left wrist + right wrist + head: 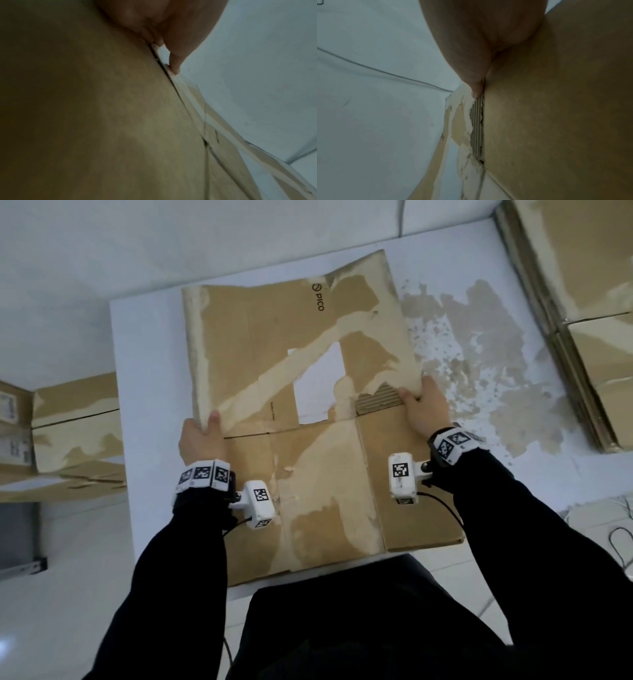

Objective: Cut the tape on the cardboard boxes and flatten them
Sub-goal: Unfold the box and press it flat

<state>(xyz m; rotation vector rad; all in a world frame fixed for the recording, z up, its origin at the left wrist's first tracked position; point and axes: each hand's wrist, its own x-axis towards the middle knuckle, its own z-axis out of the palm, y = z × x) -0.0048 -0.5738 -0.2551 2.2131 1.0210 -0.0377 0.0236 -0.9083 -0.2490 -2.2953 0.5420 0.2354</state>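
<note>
Both hands, left hand & right hand, pinch the side edges of the flattened box lying on the white table w/ thumbs on top; torn, peeling facing near the right thumb could rip further if yanked.

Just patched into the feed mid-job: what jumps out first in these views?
A big flattened cardboard box, scarred with pale torn patches, covers the middle of the white table; its far half is being lifted. The left hand grips that half's left corner and the right hand its right corner, beside a strip of exposed corrugation. More flattened boxes are stacked at far right.
</note>
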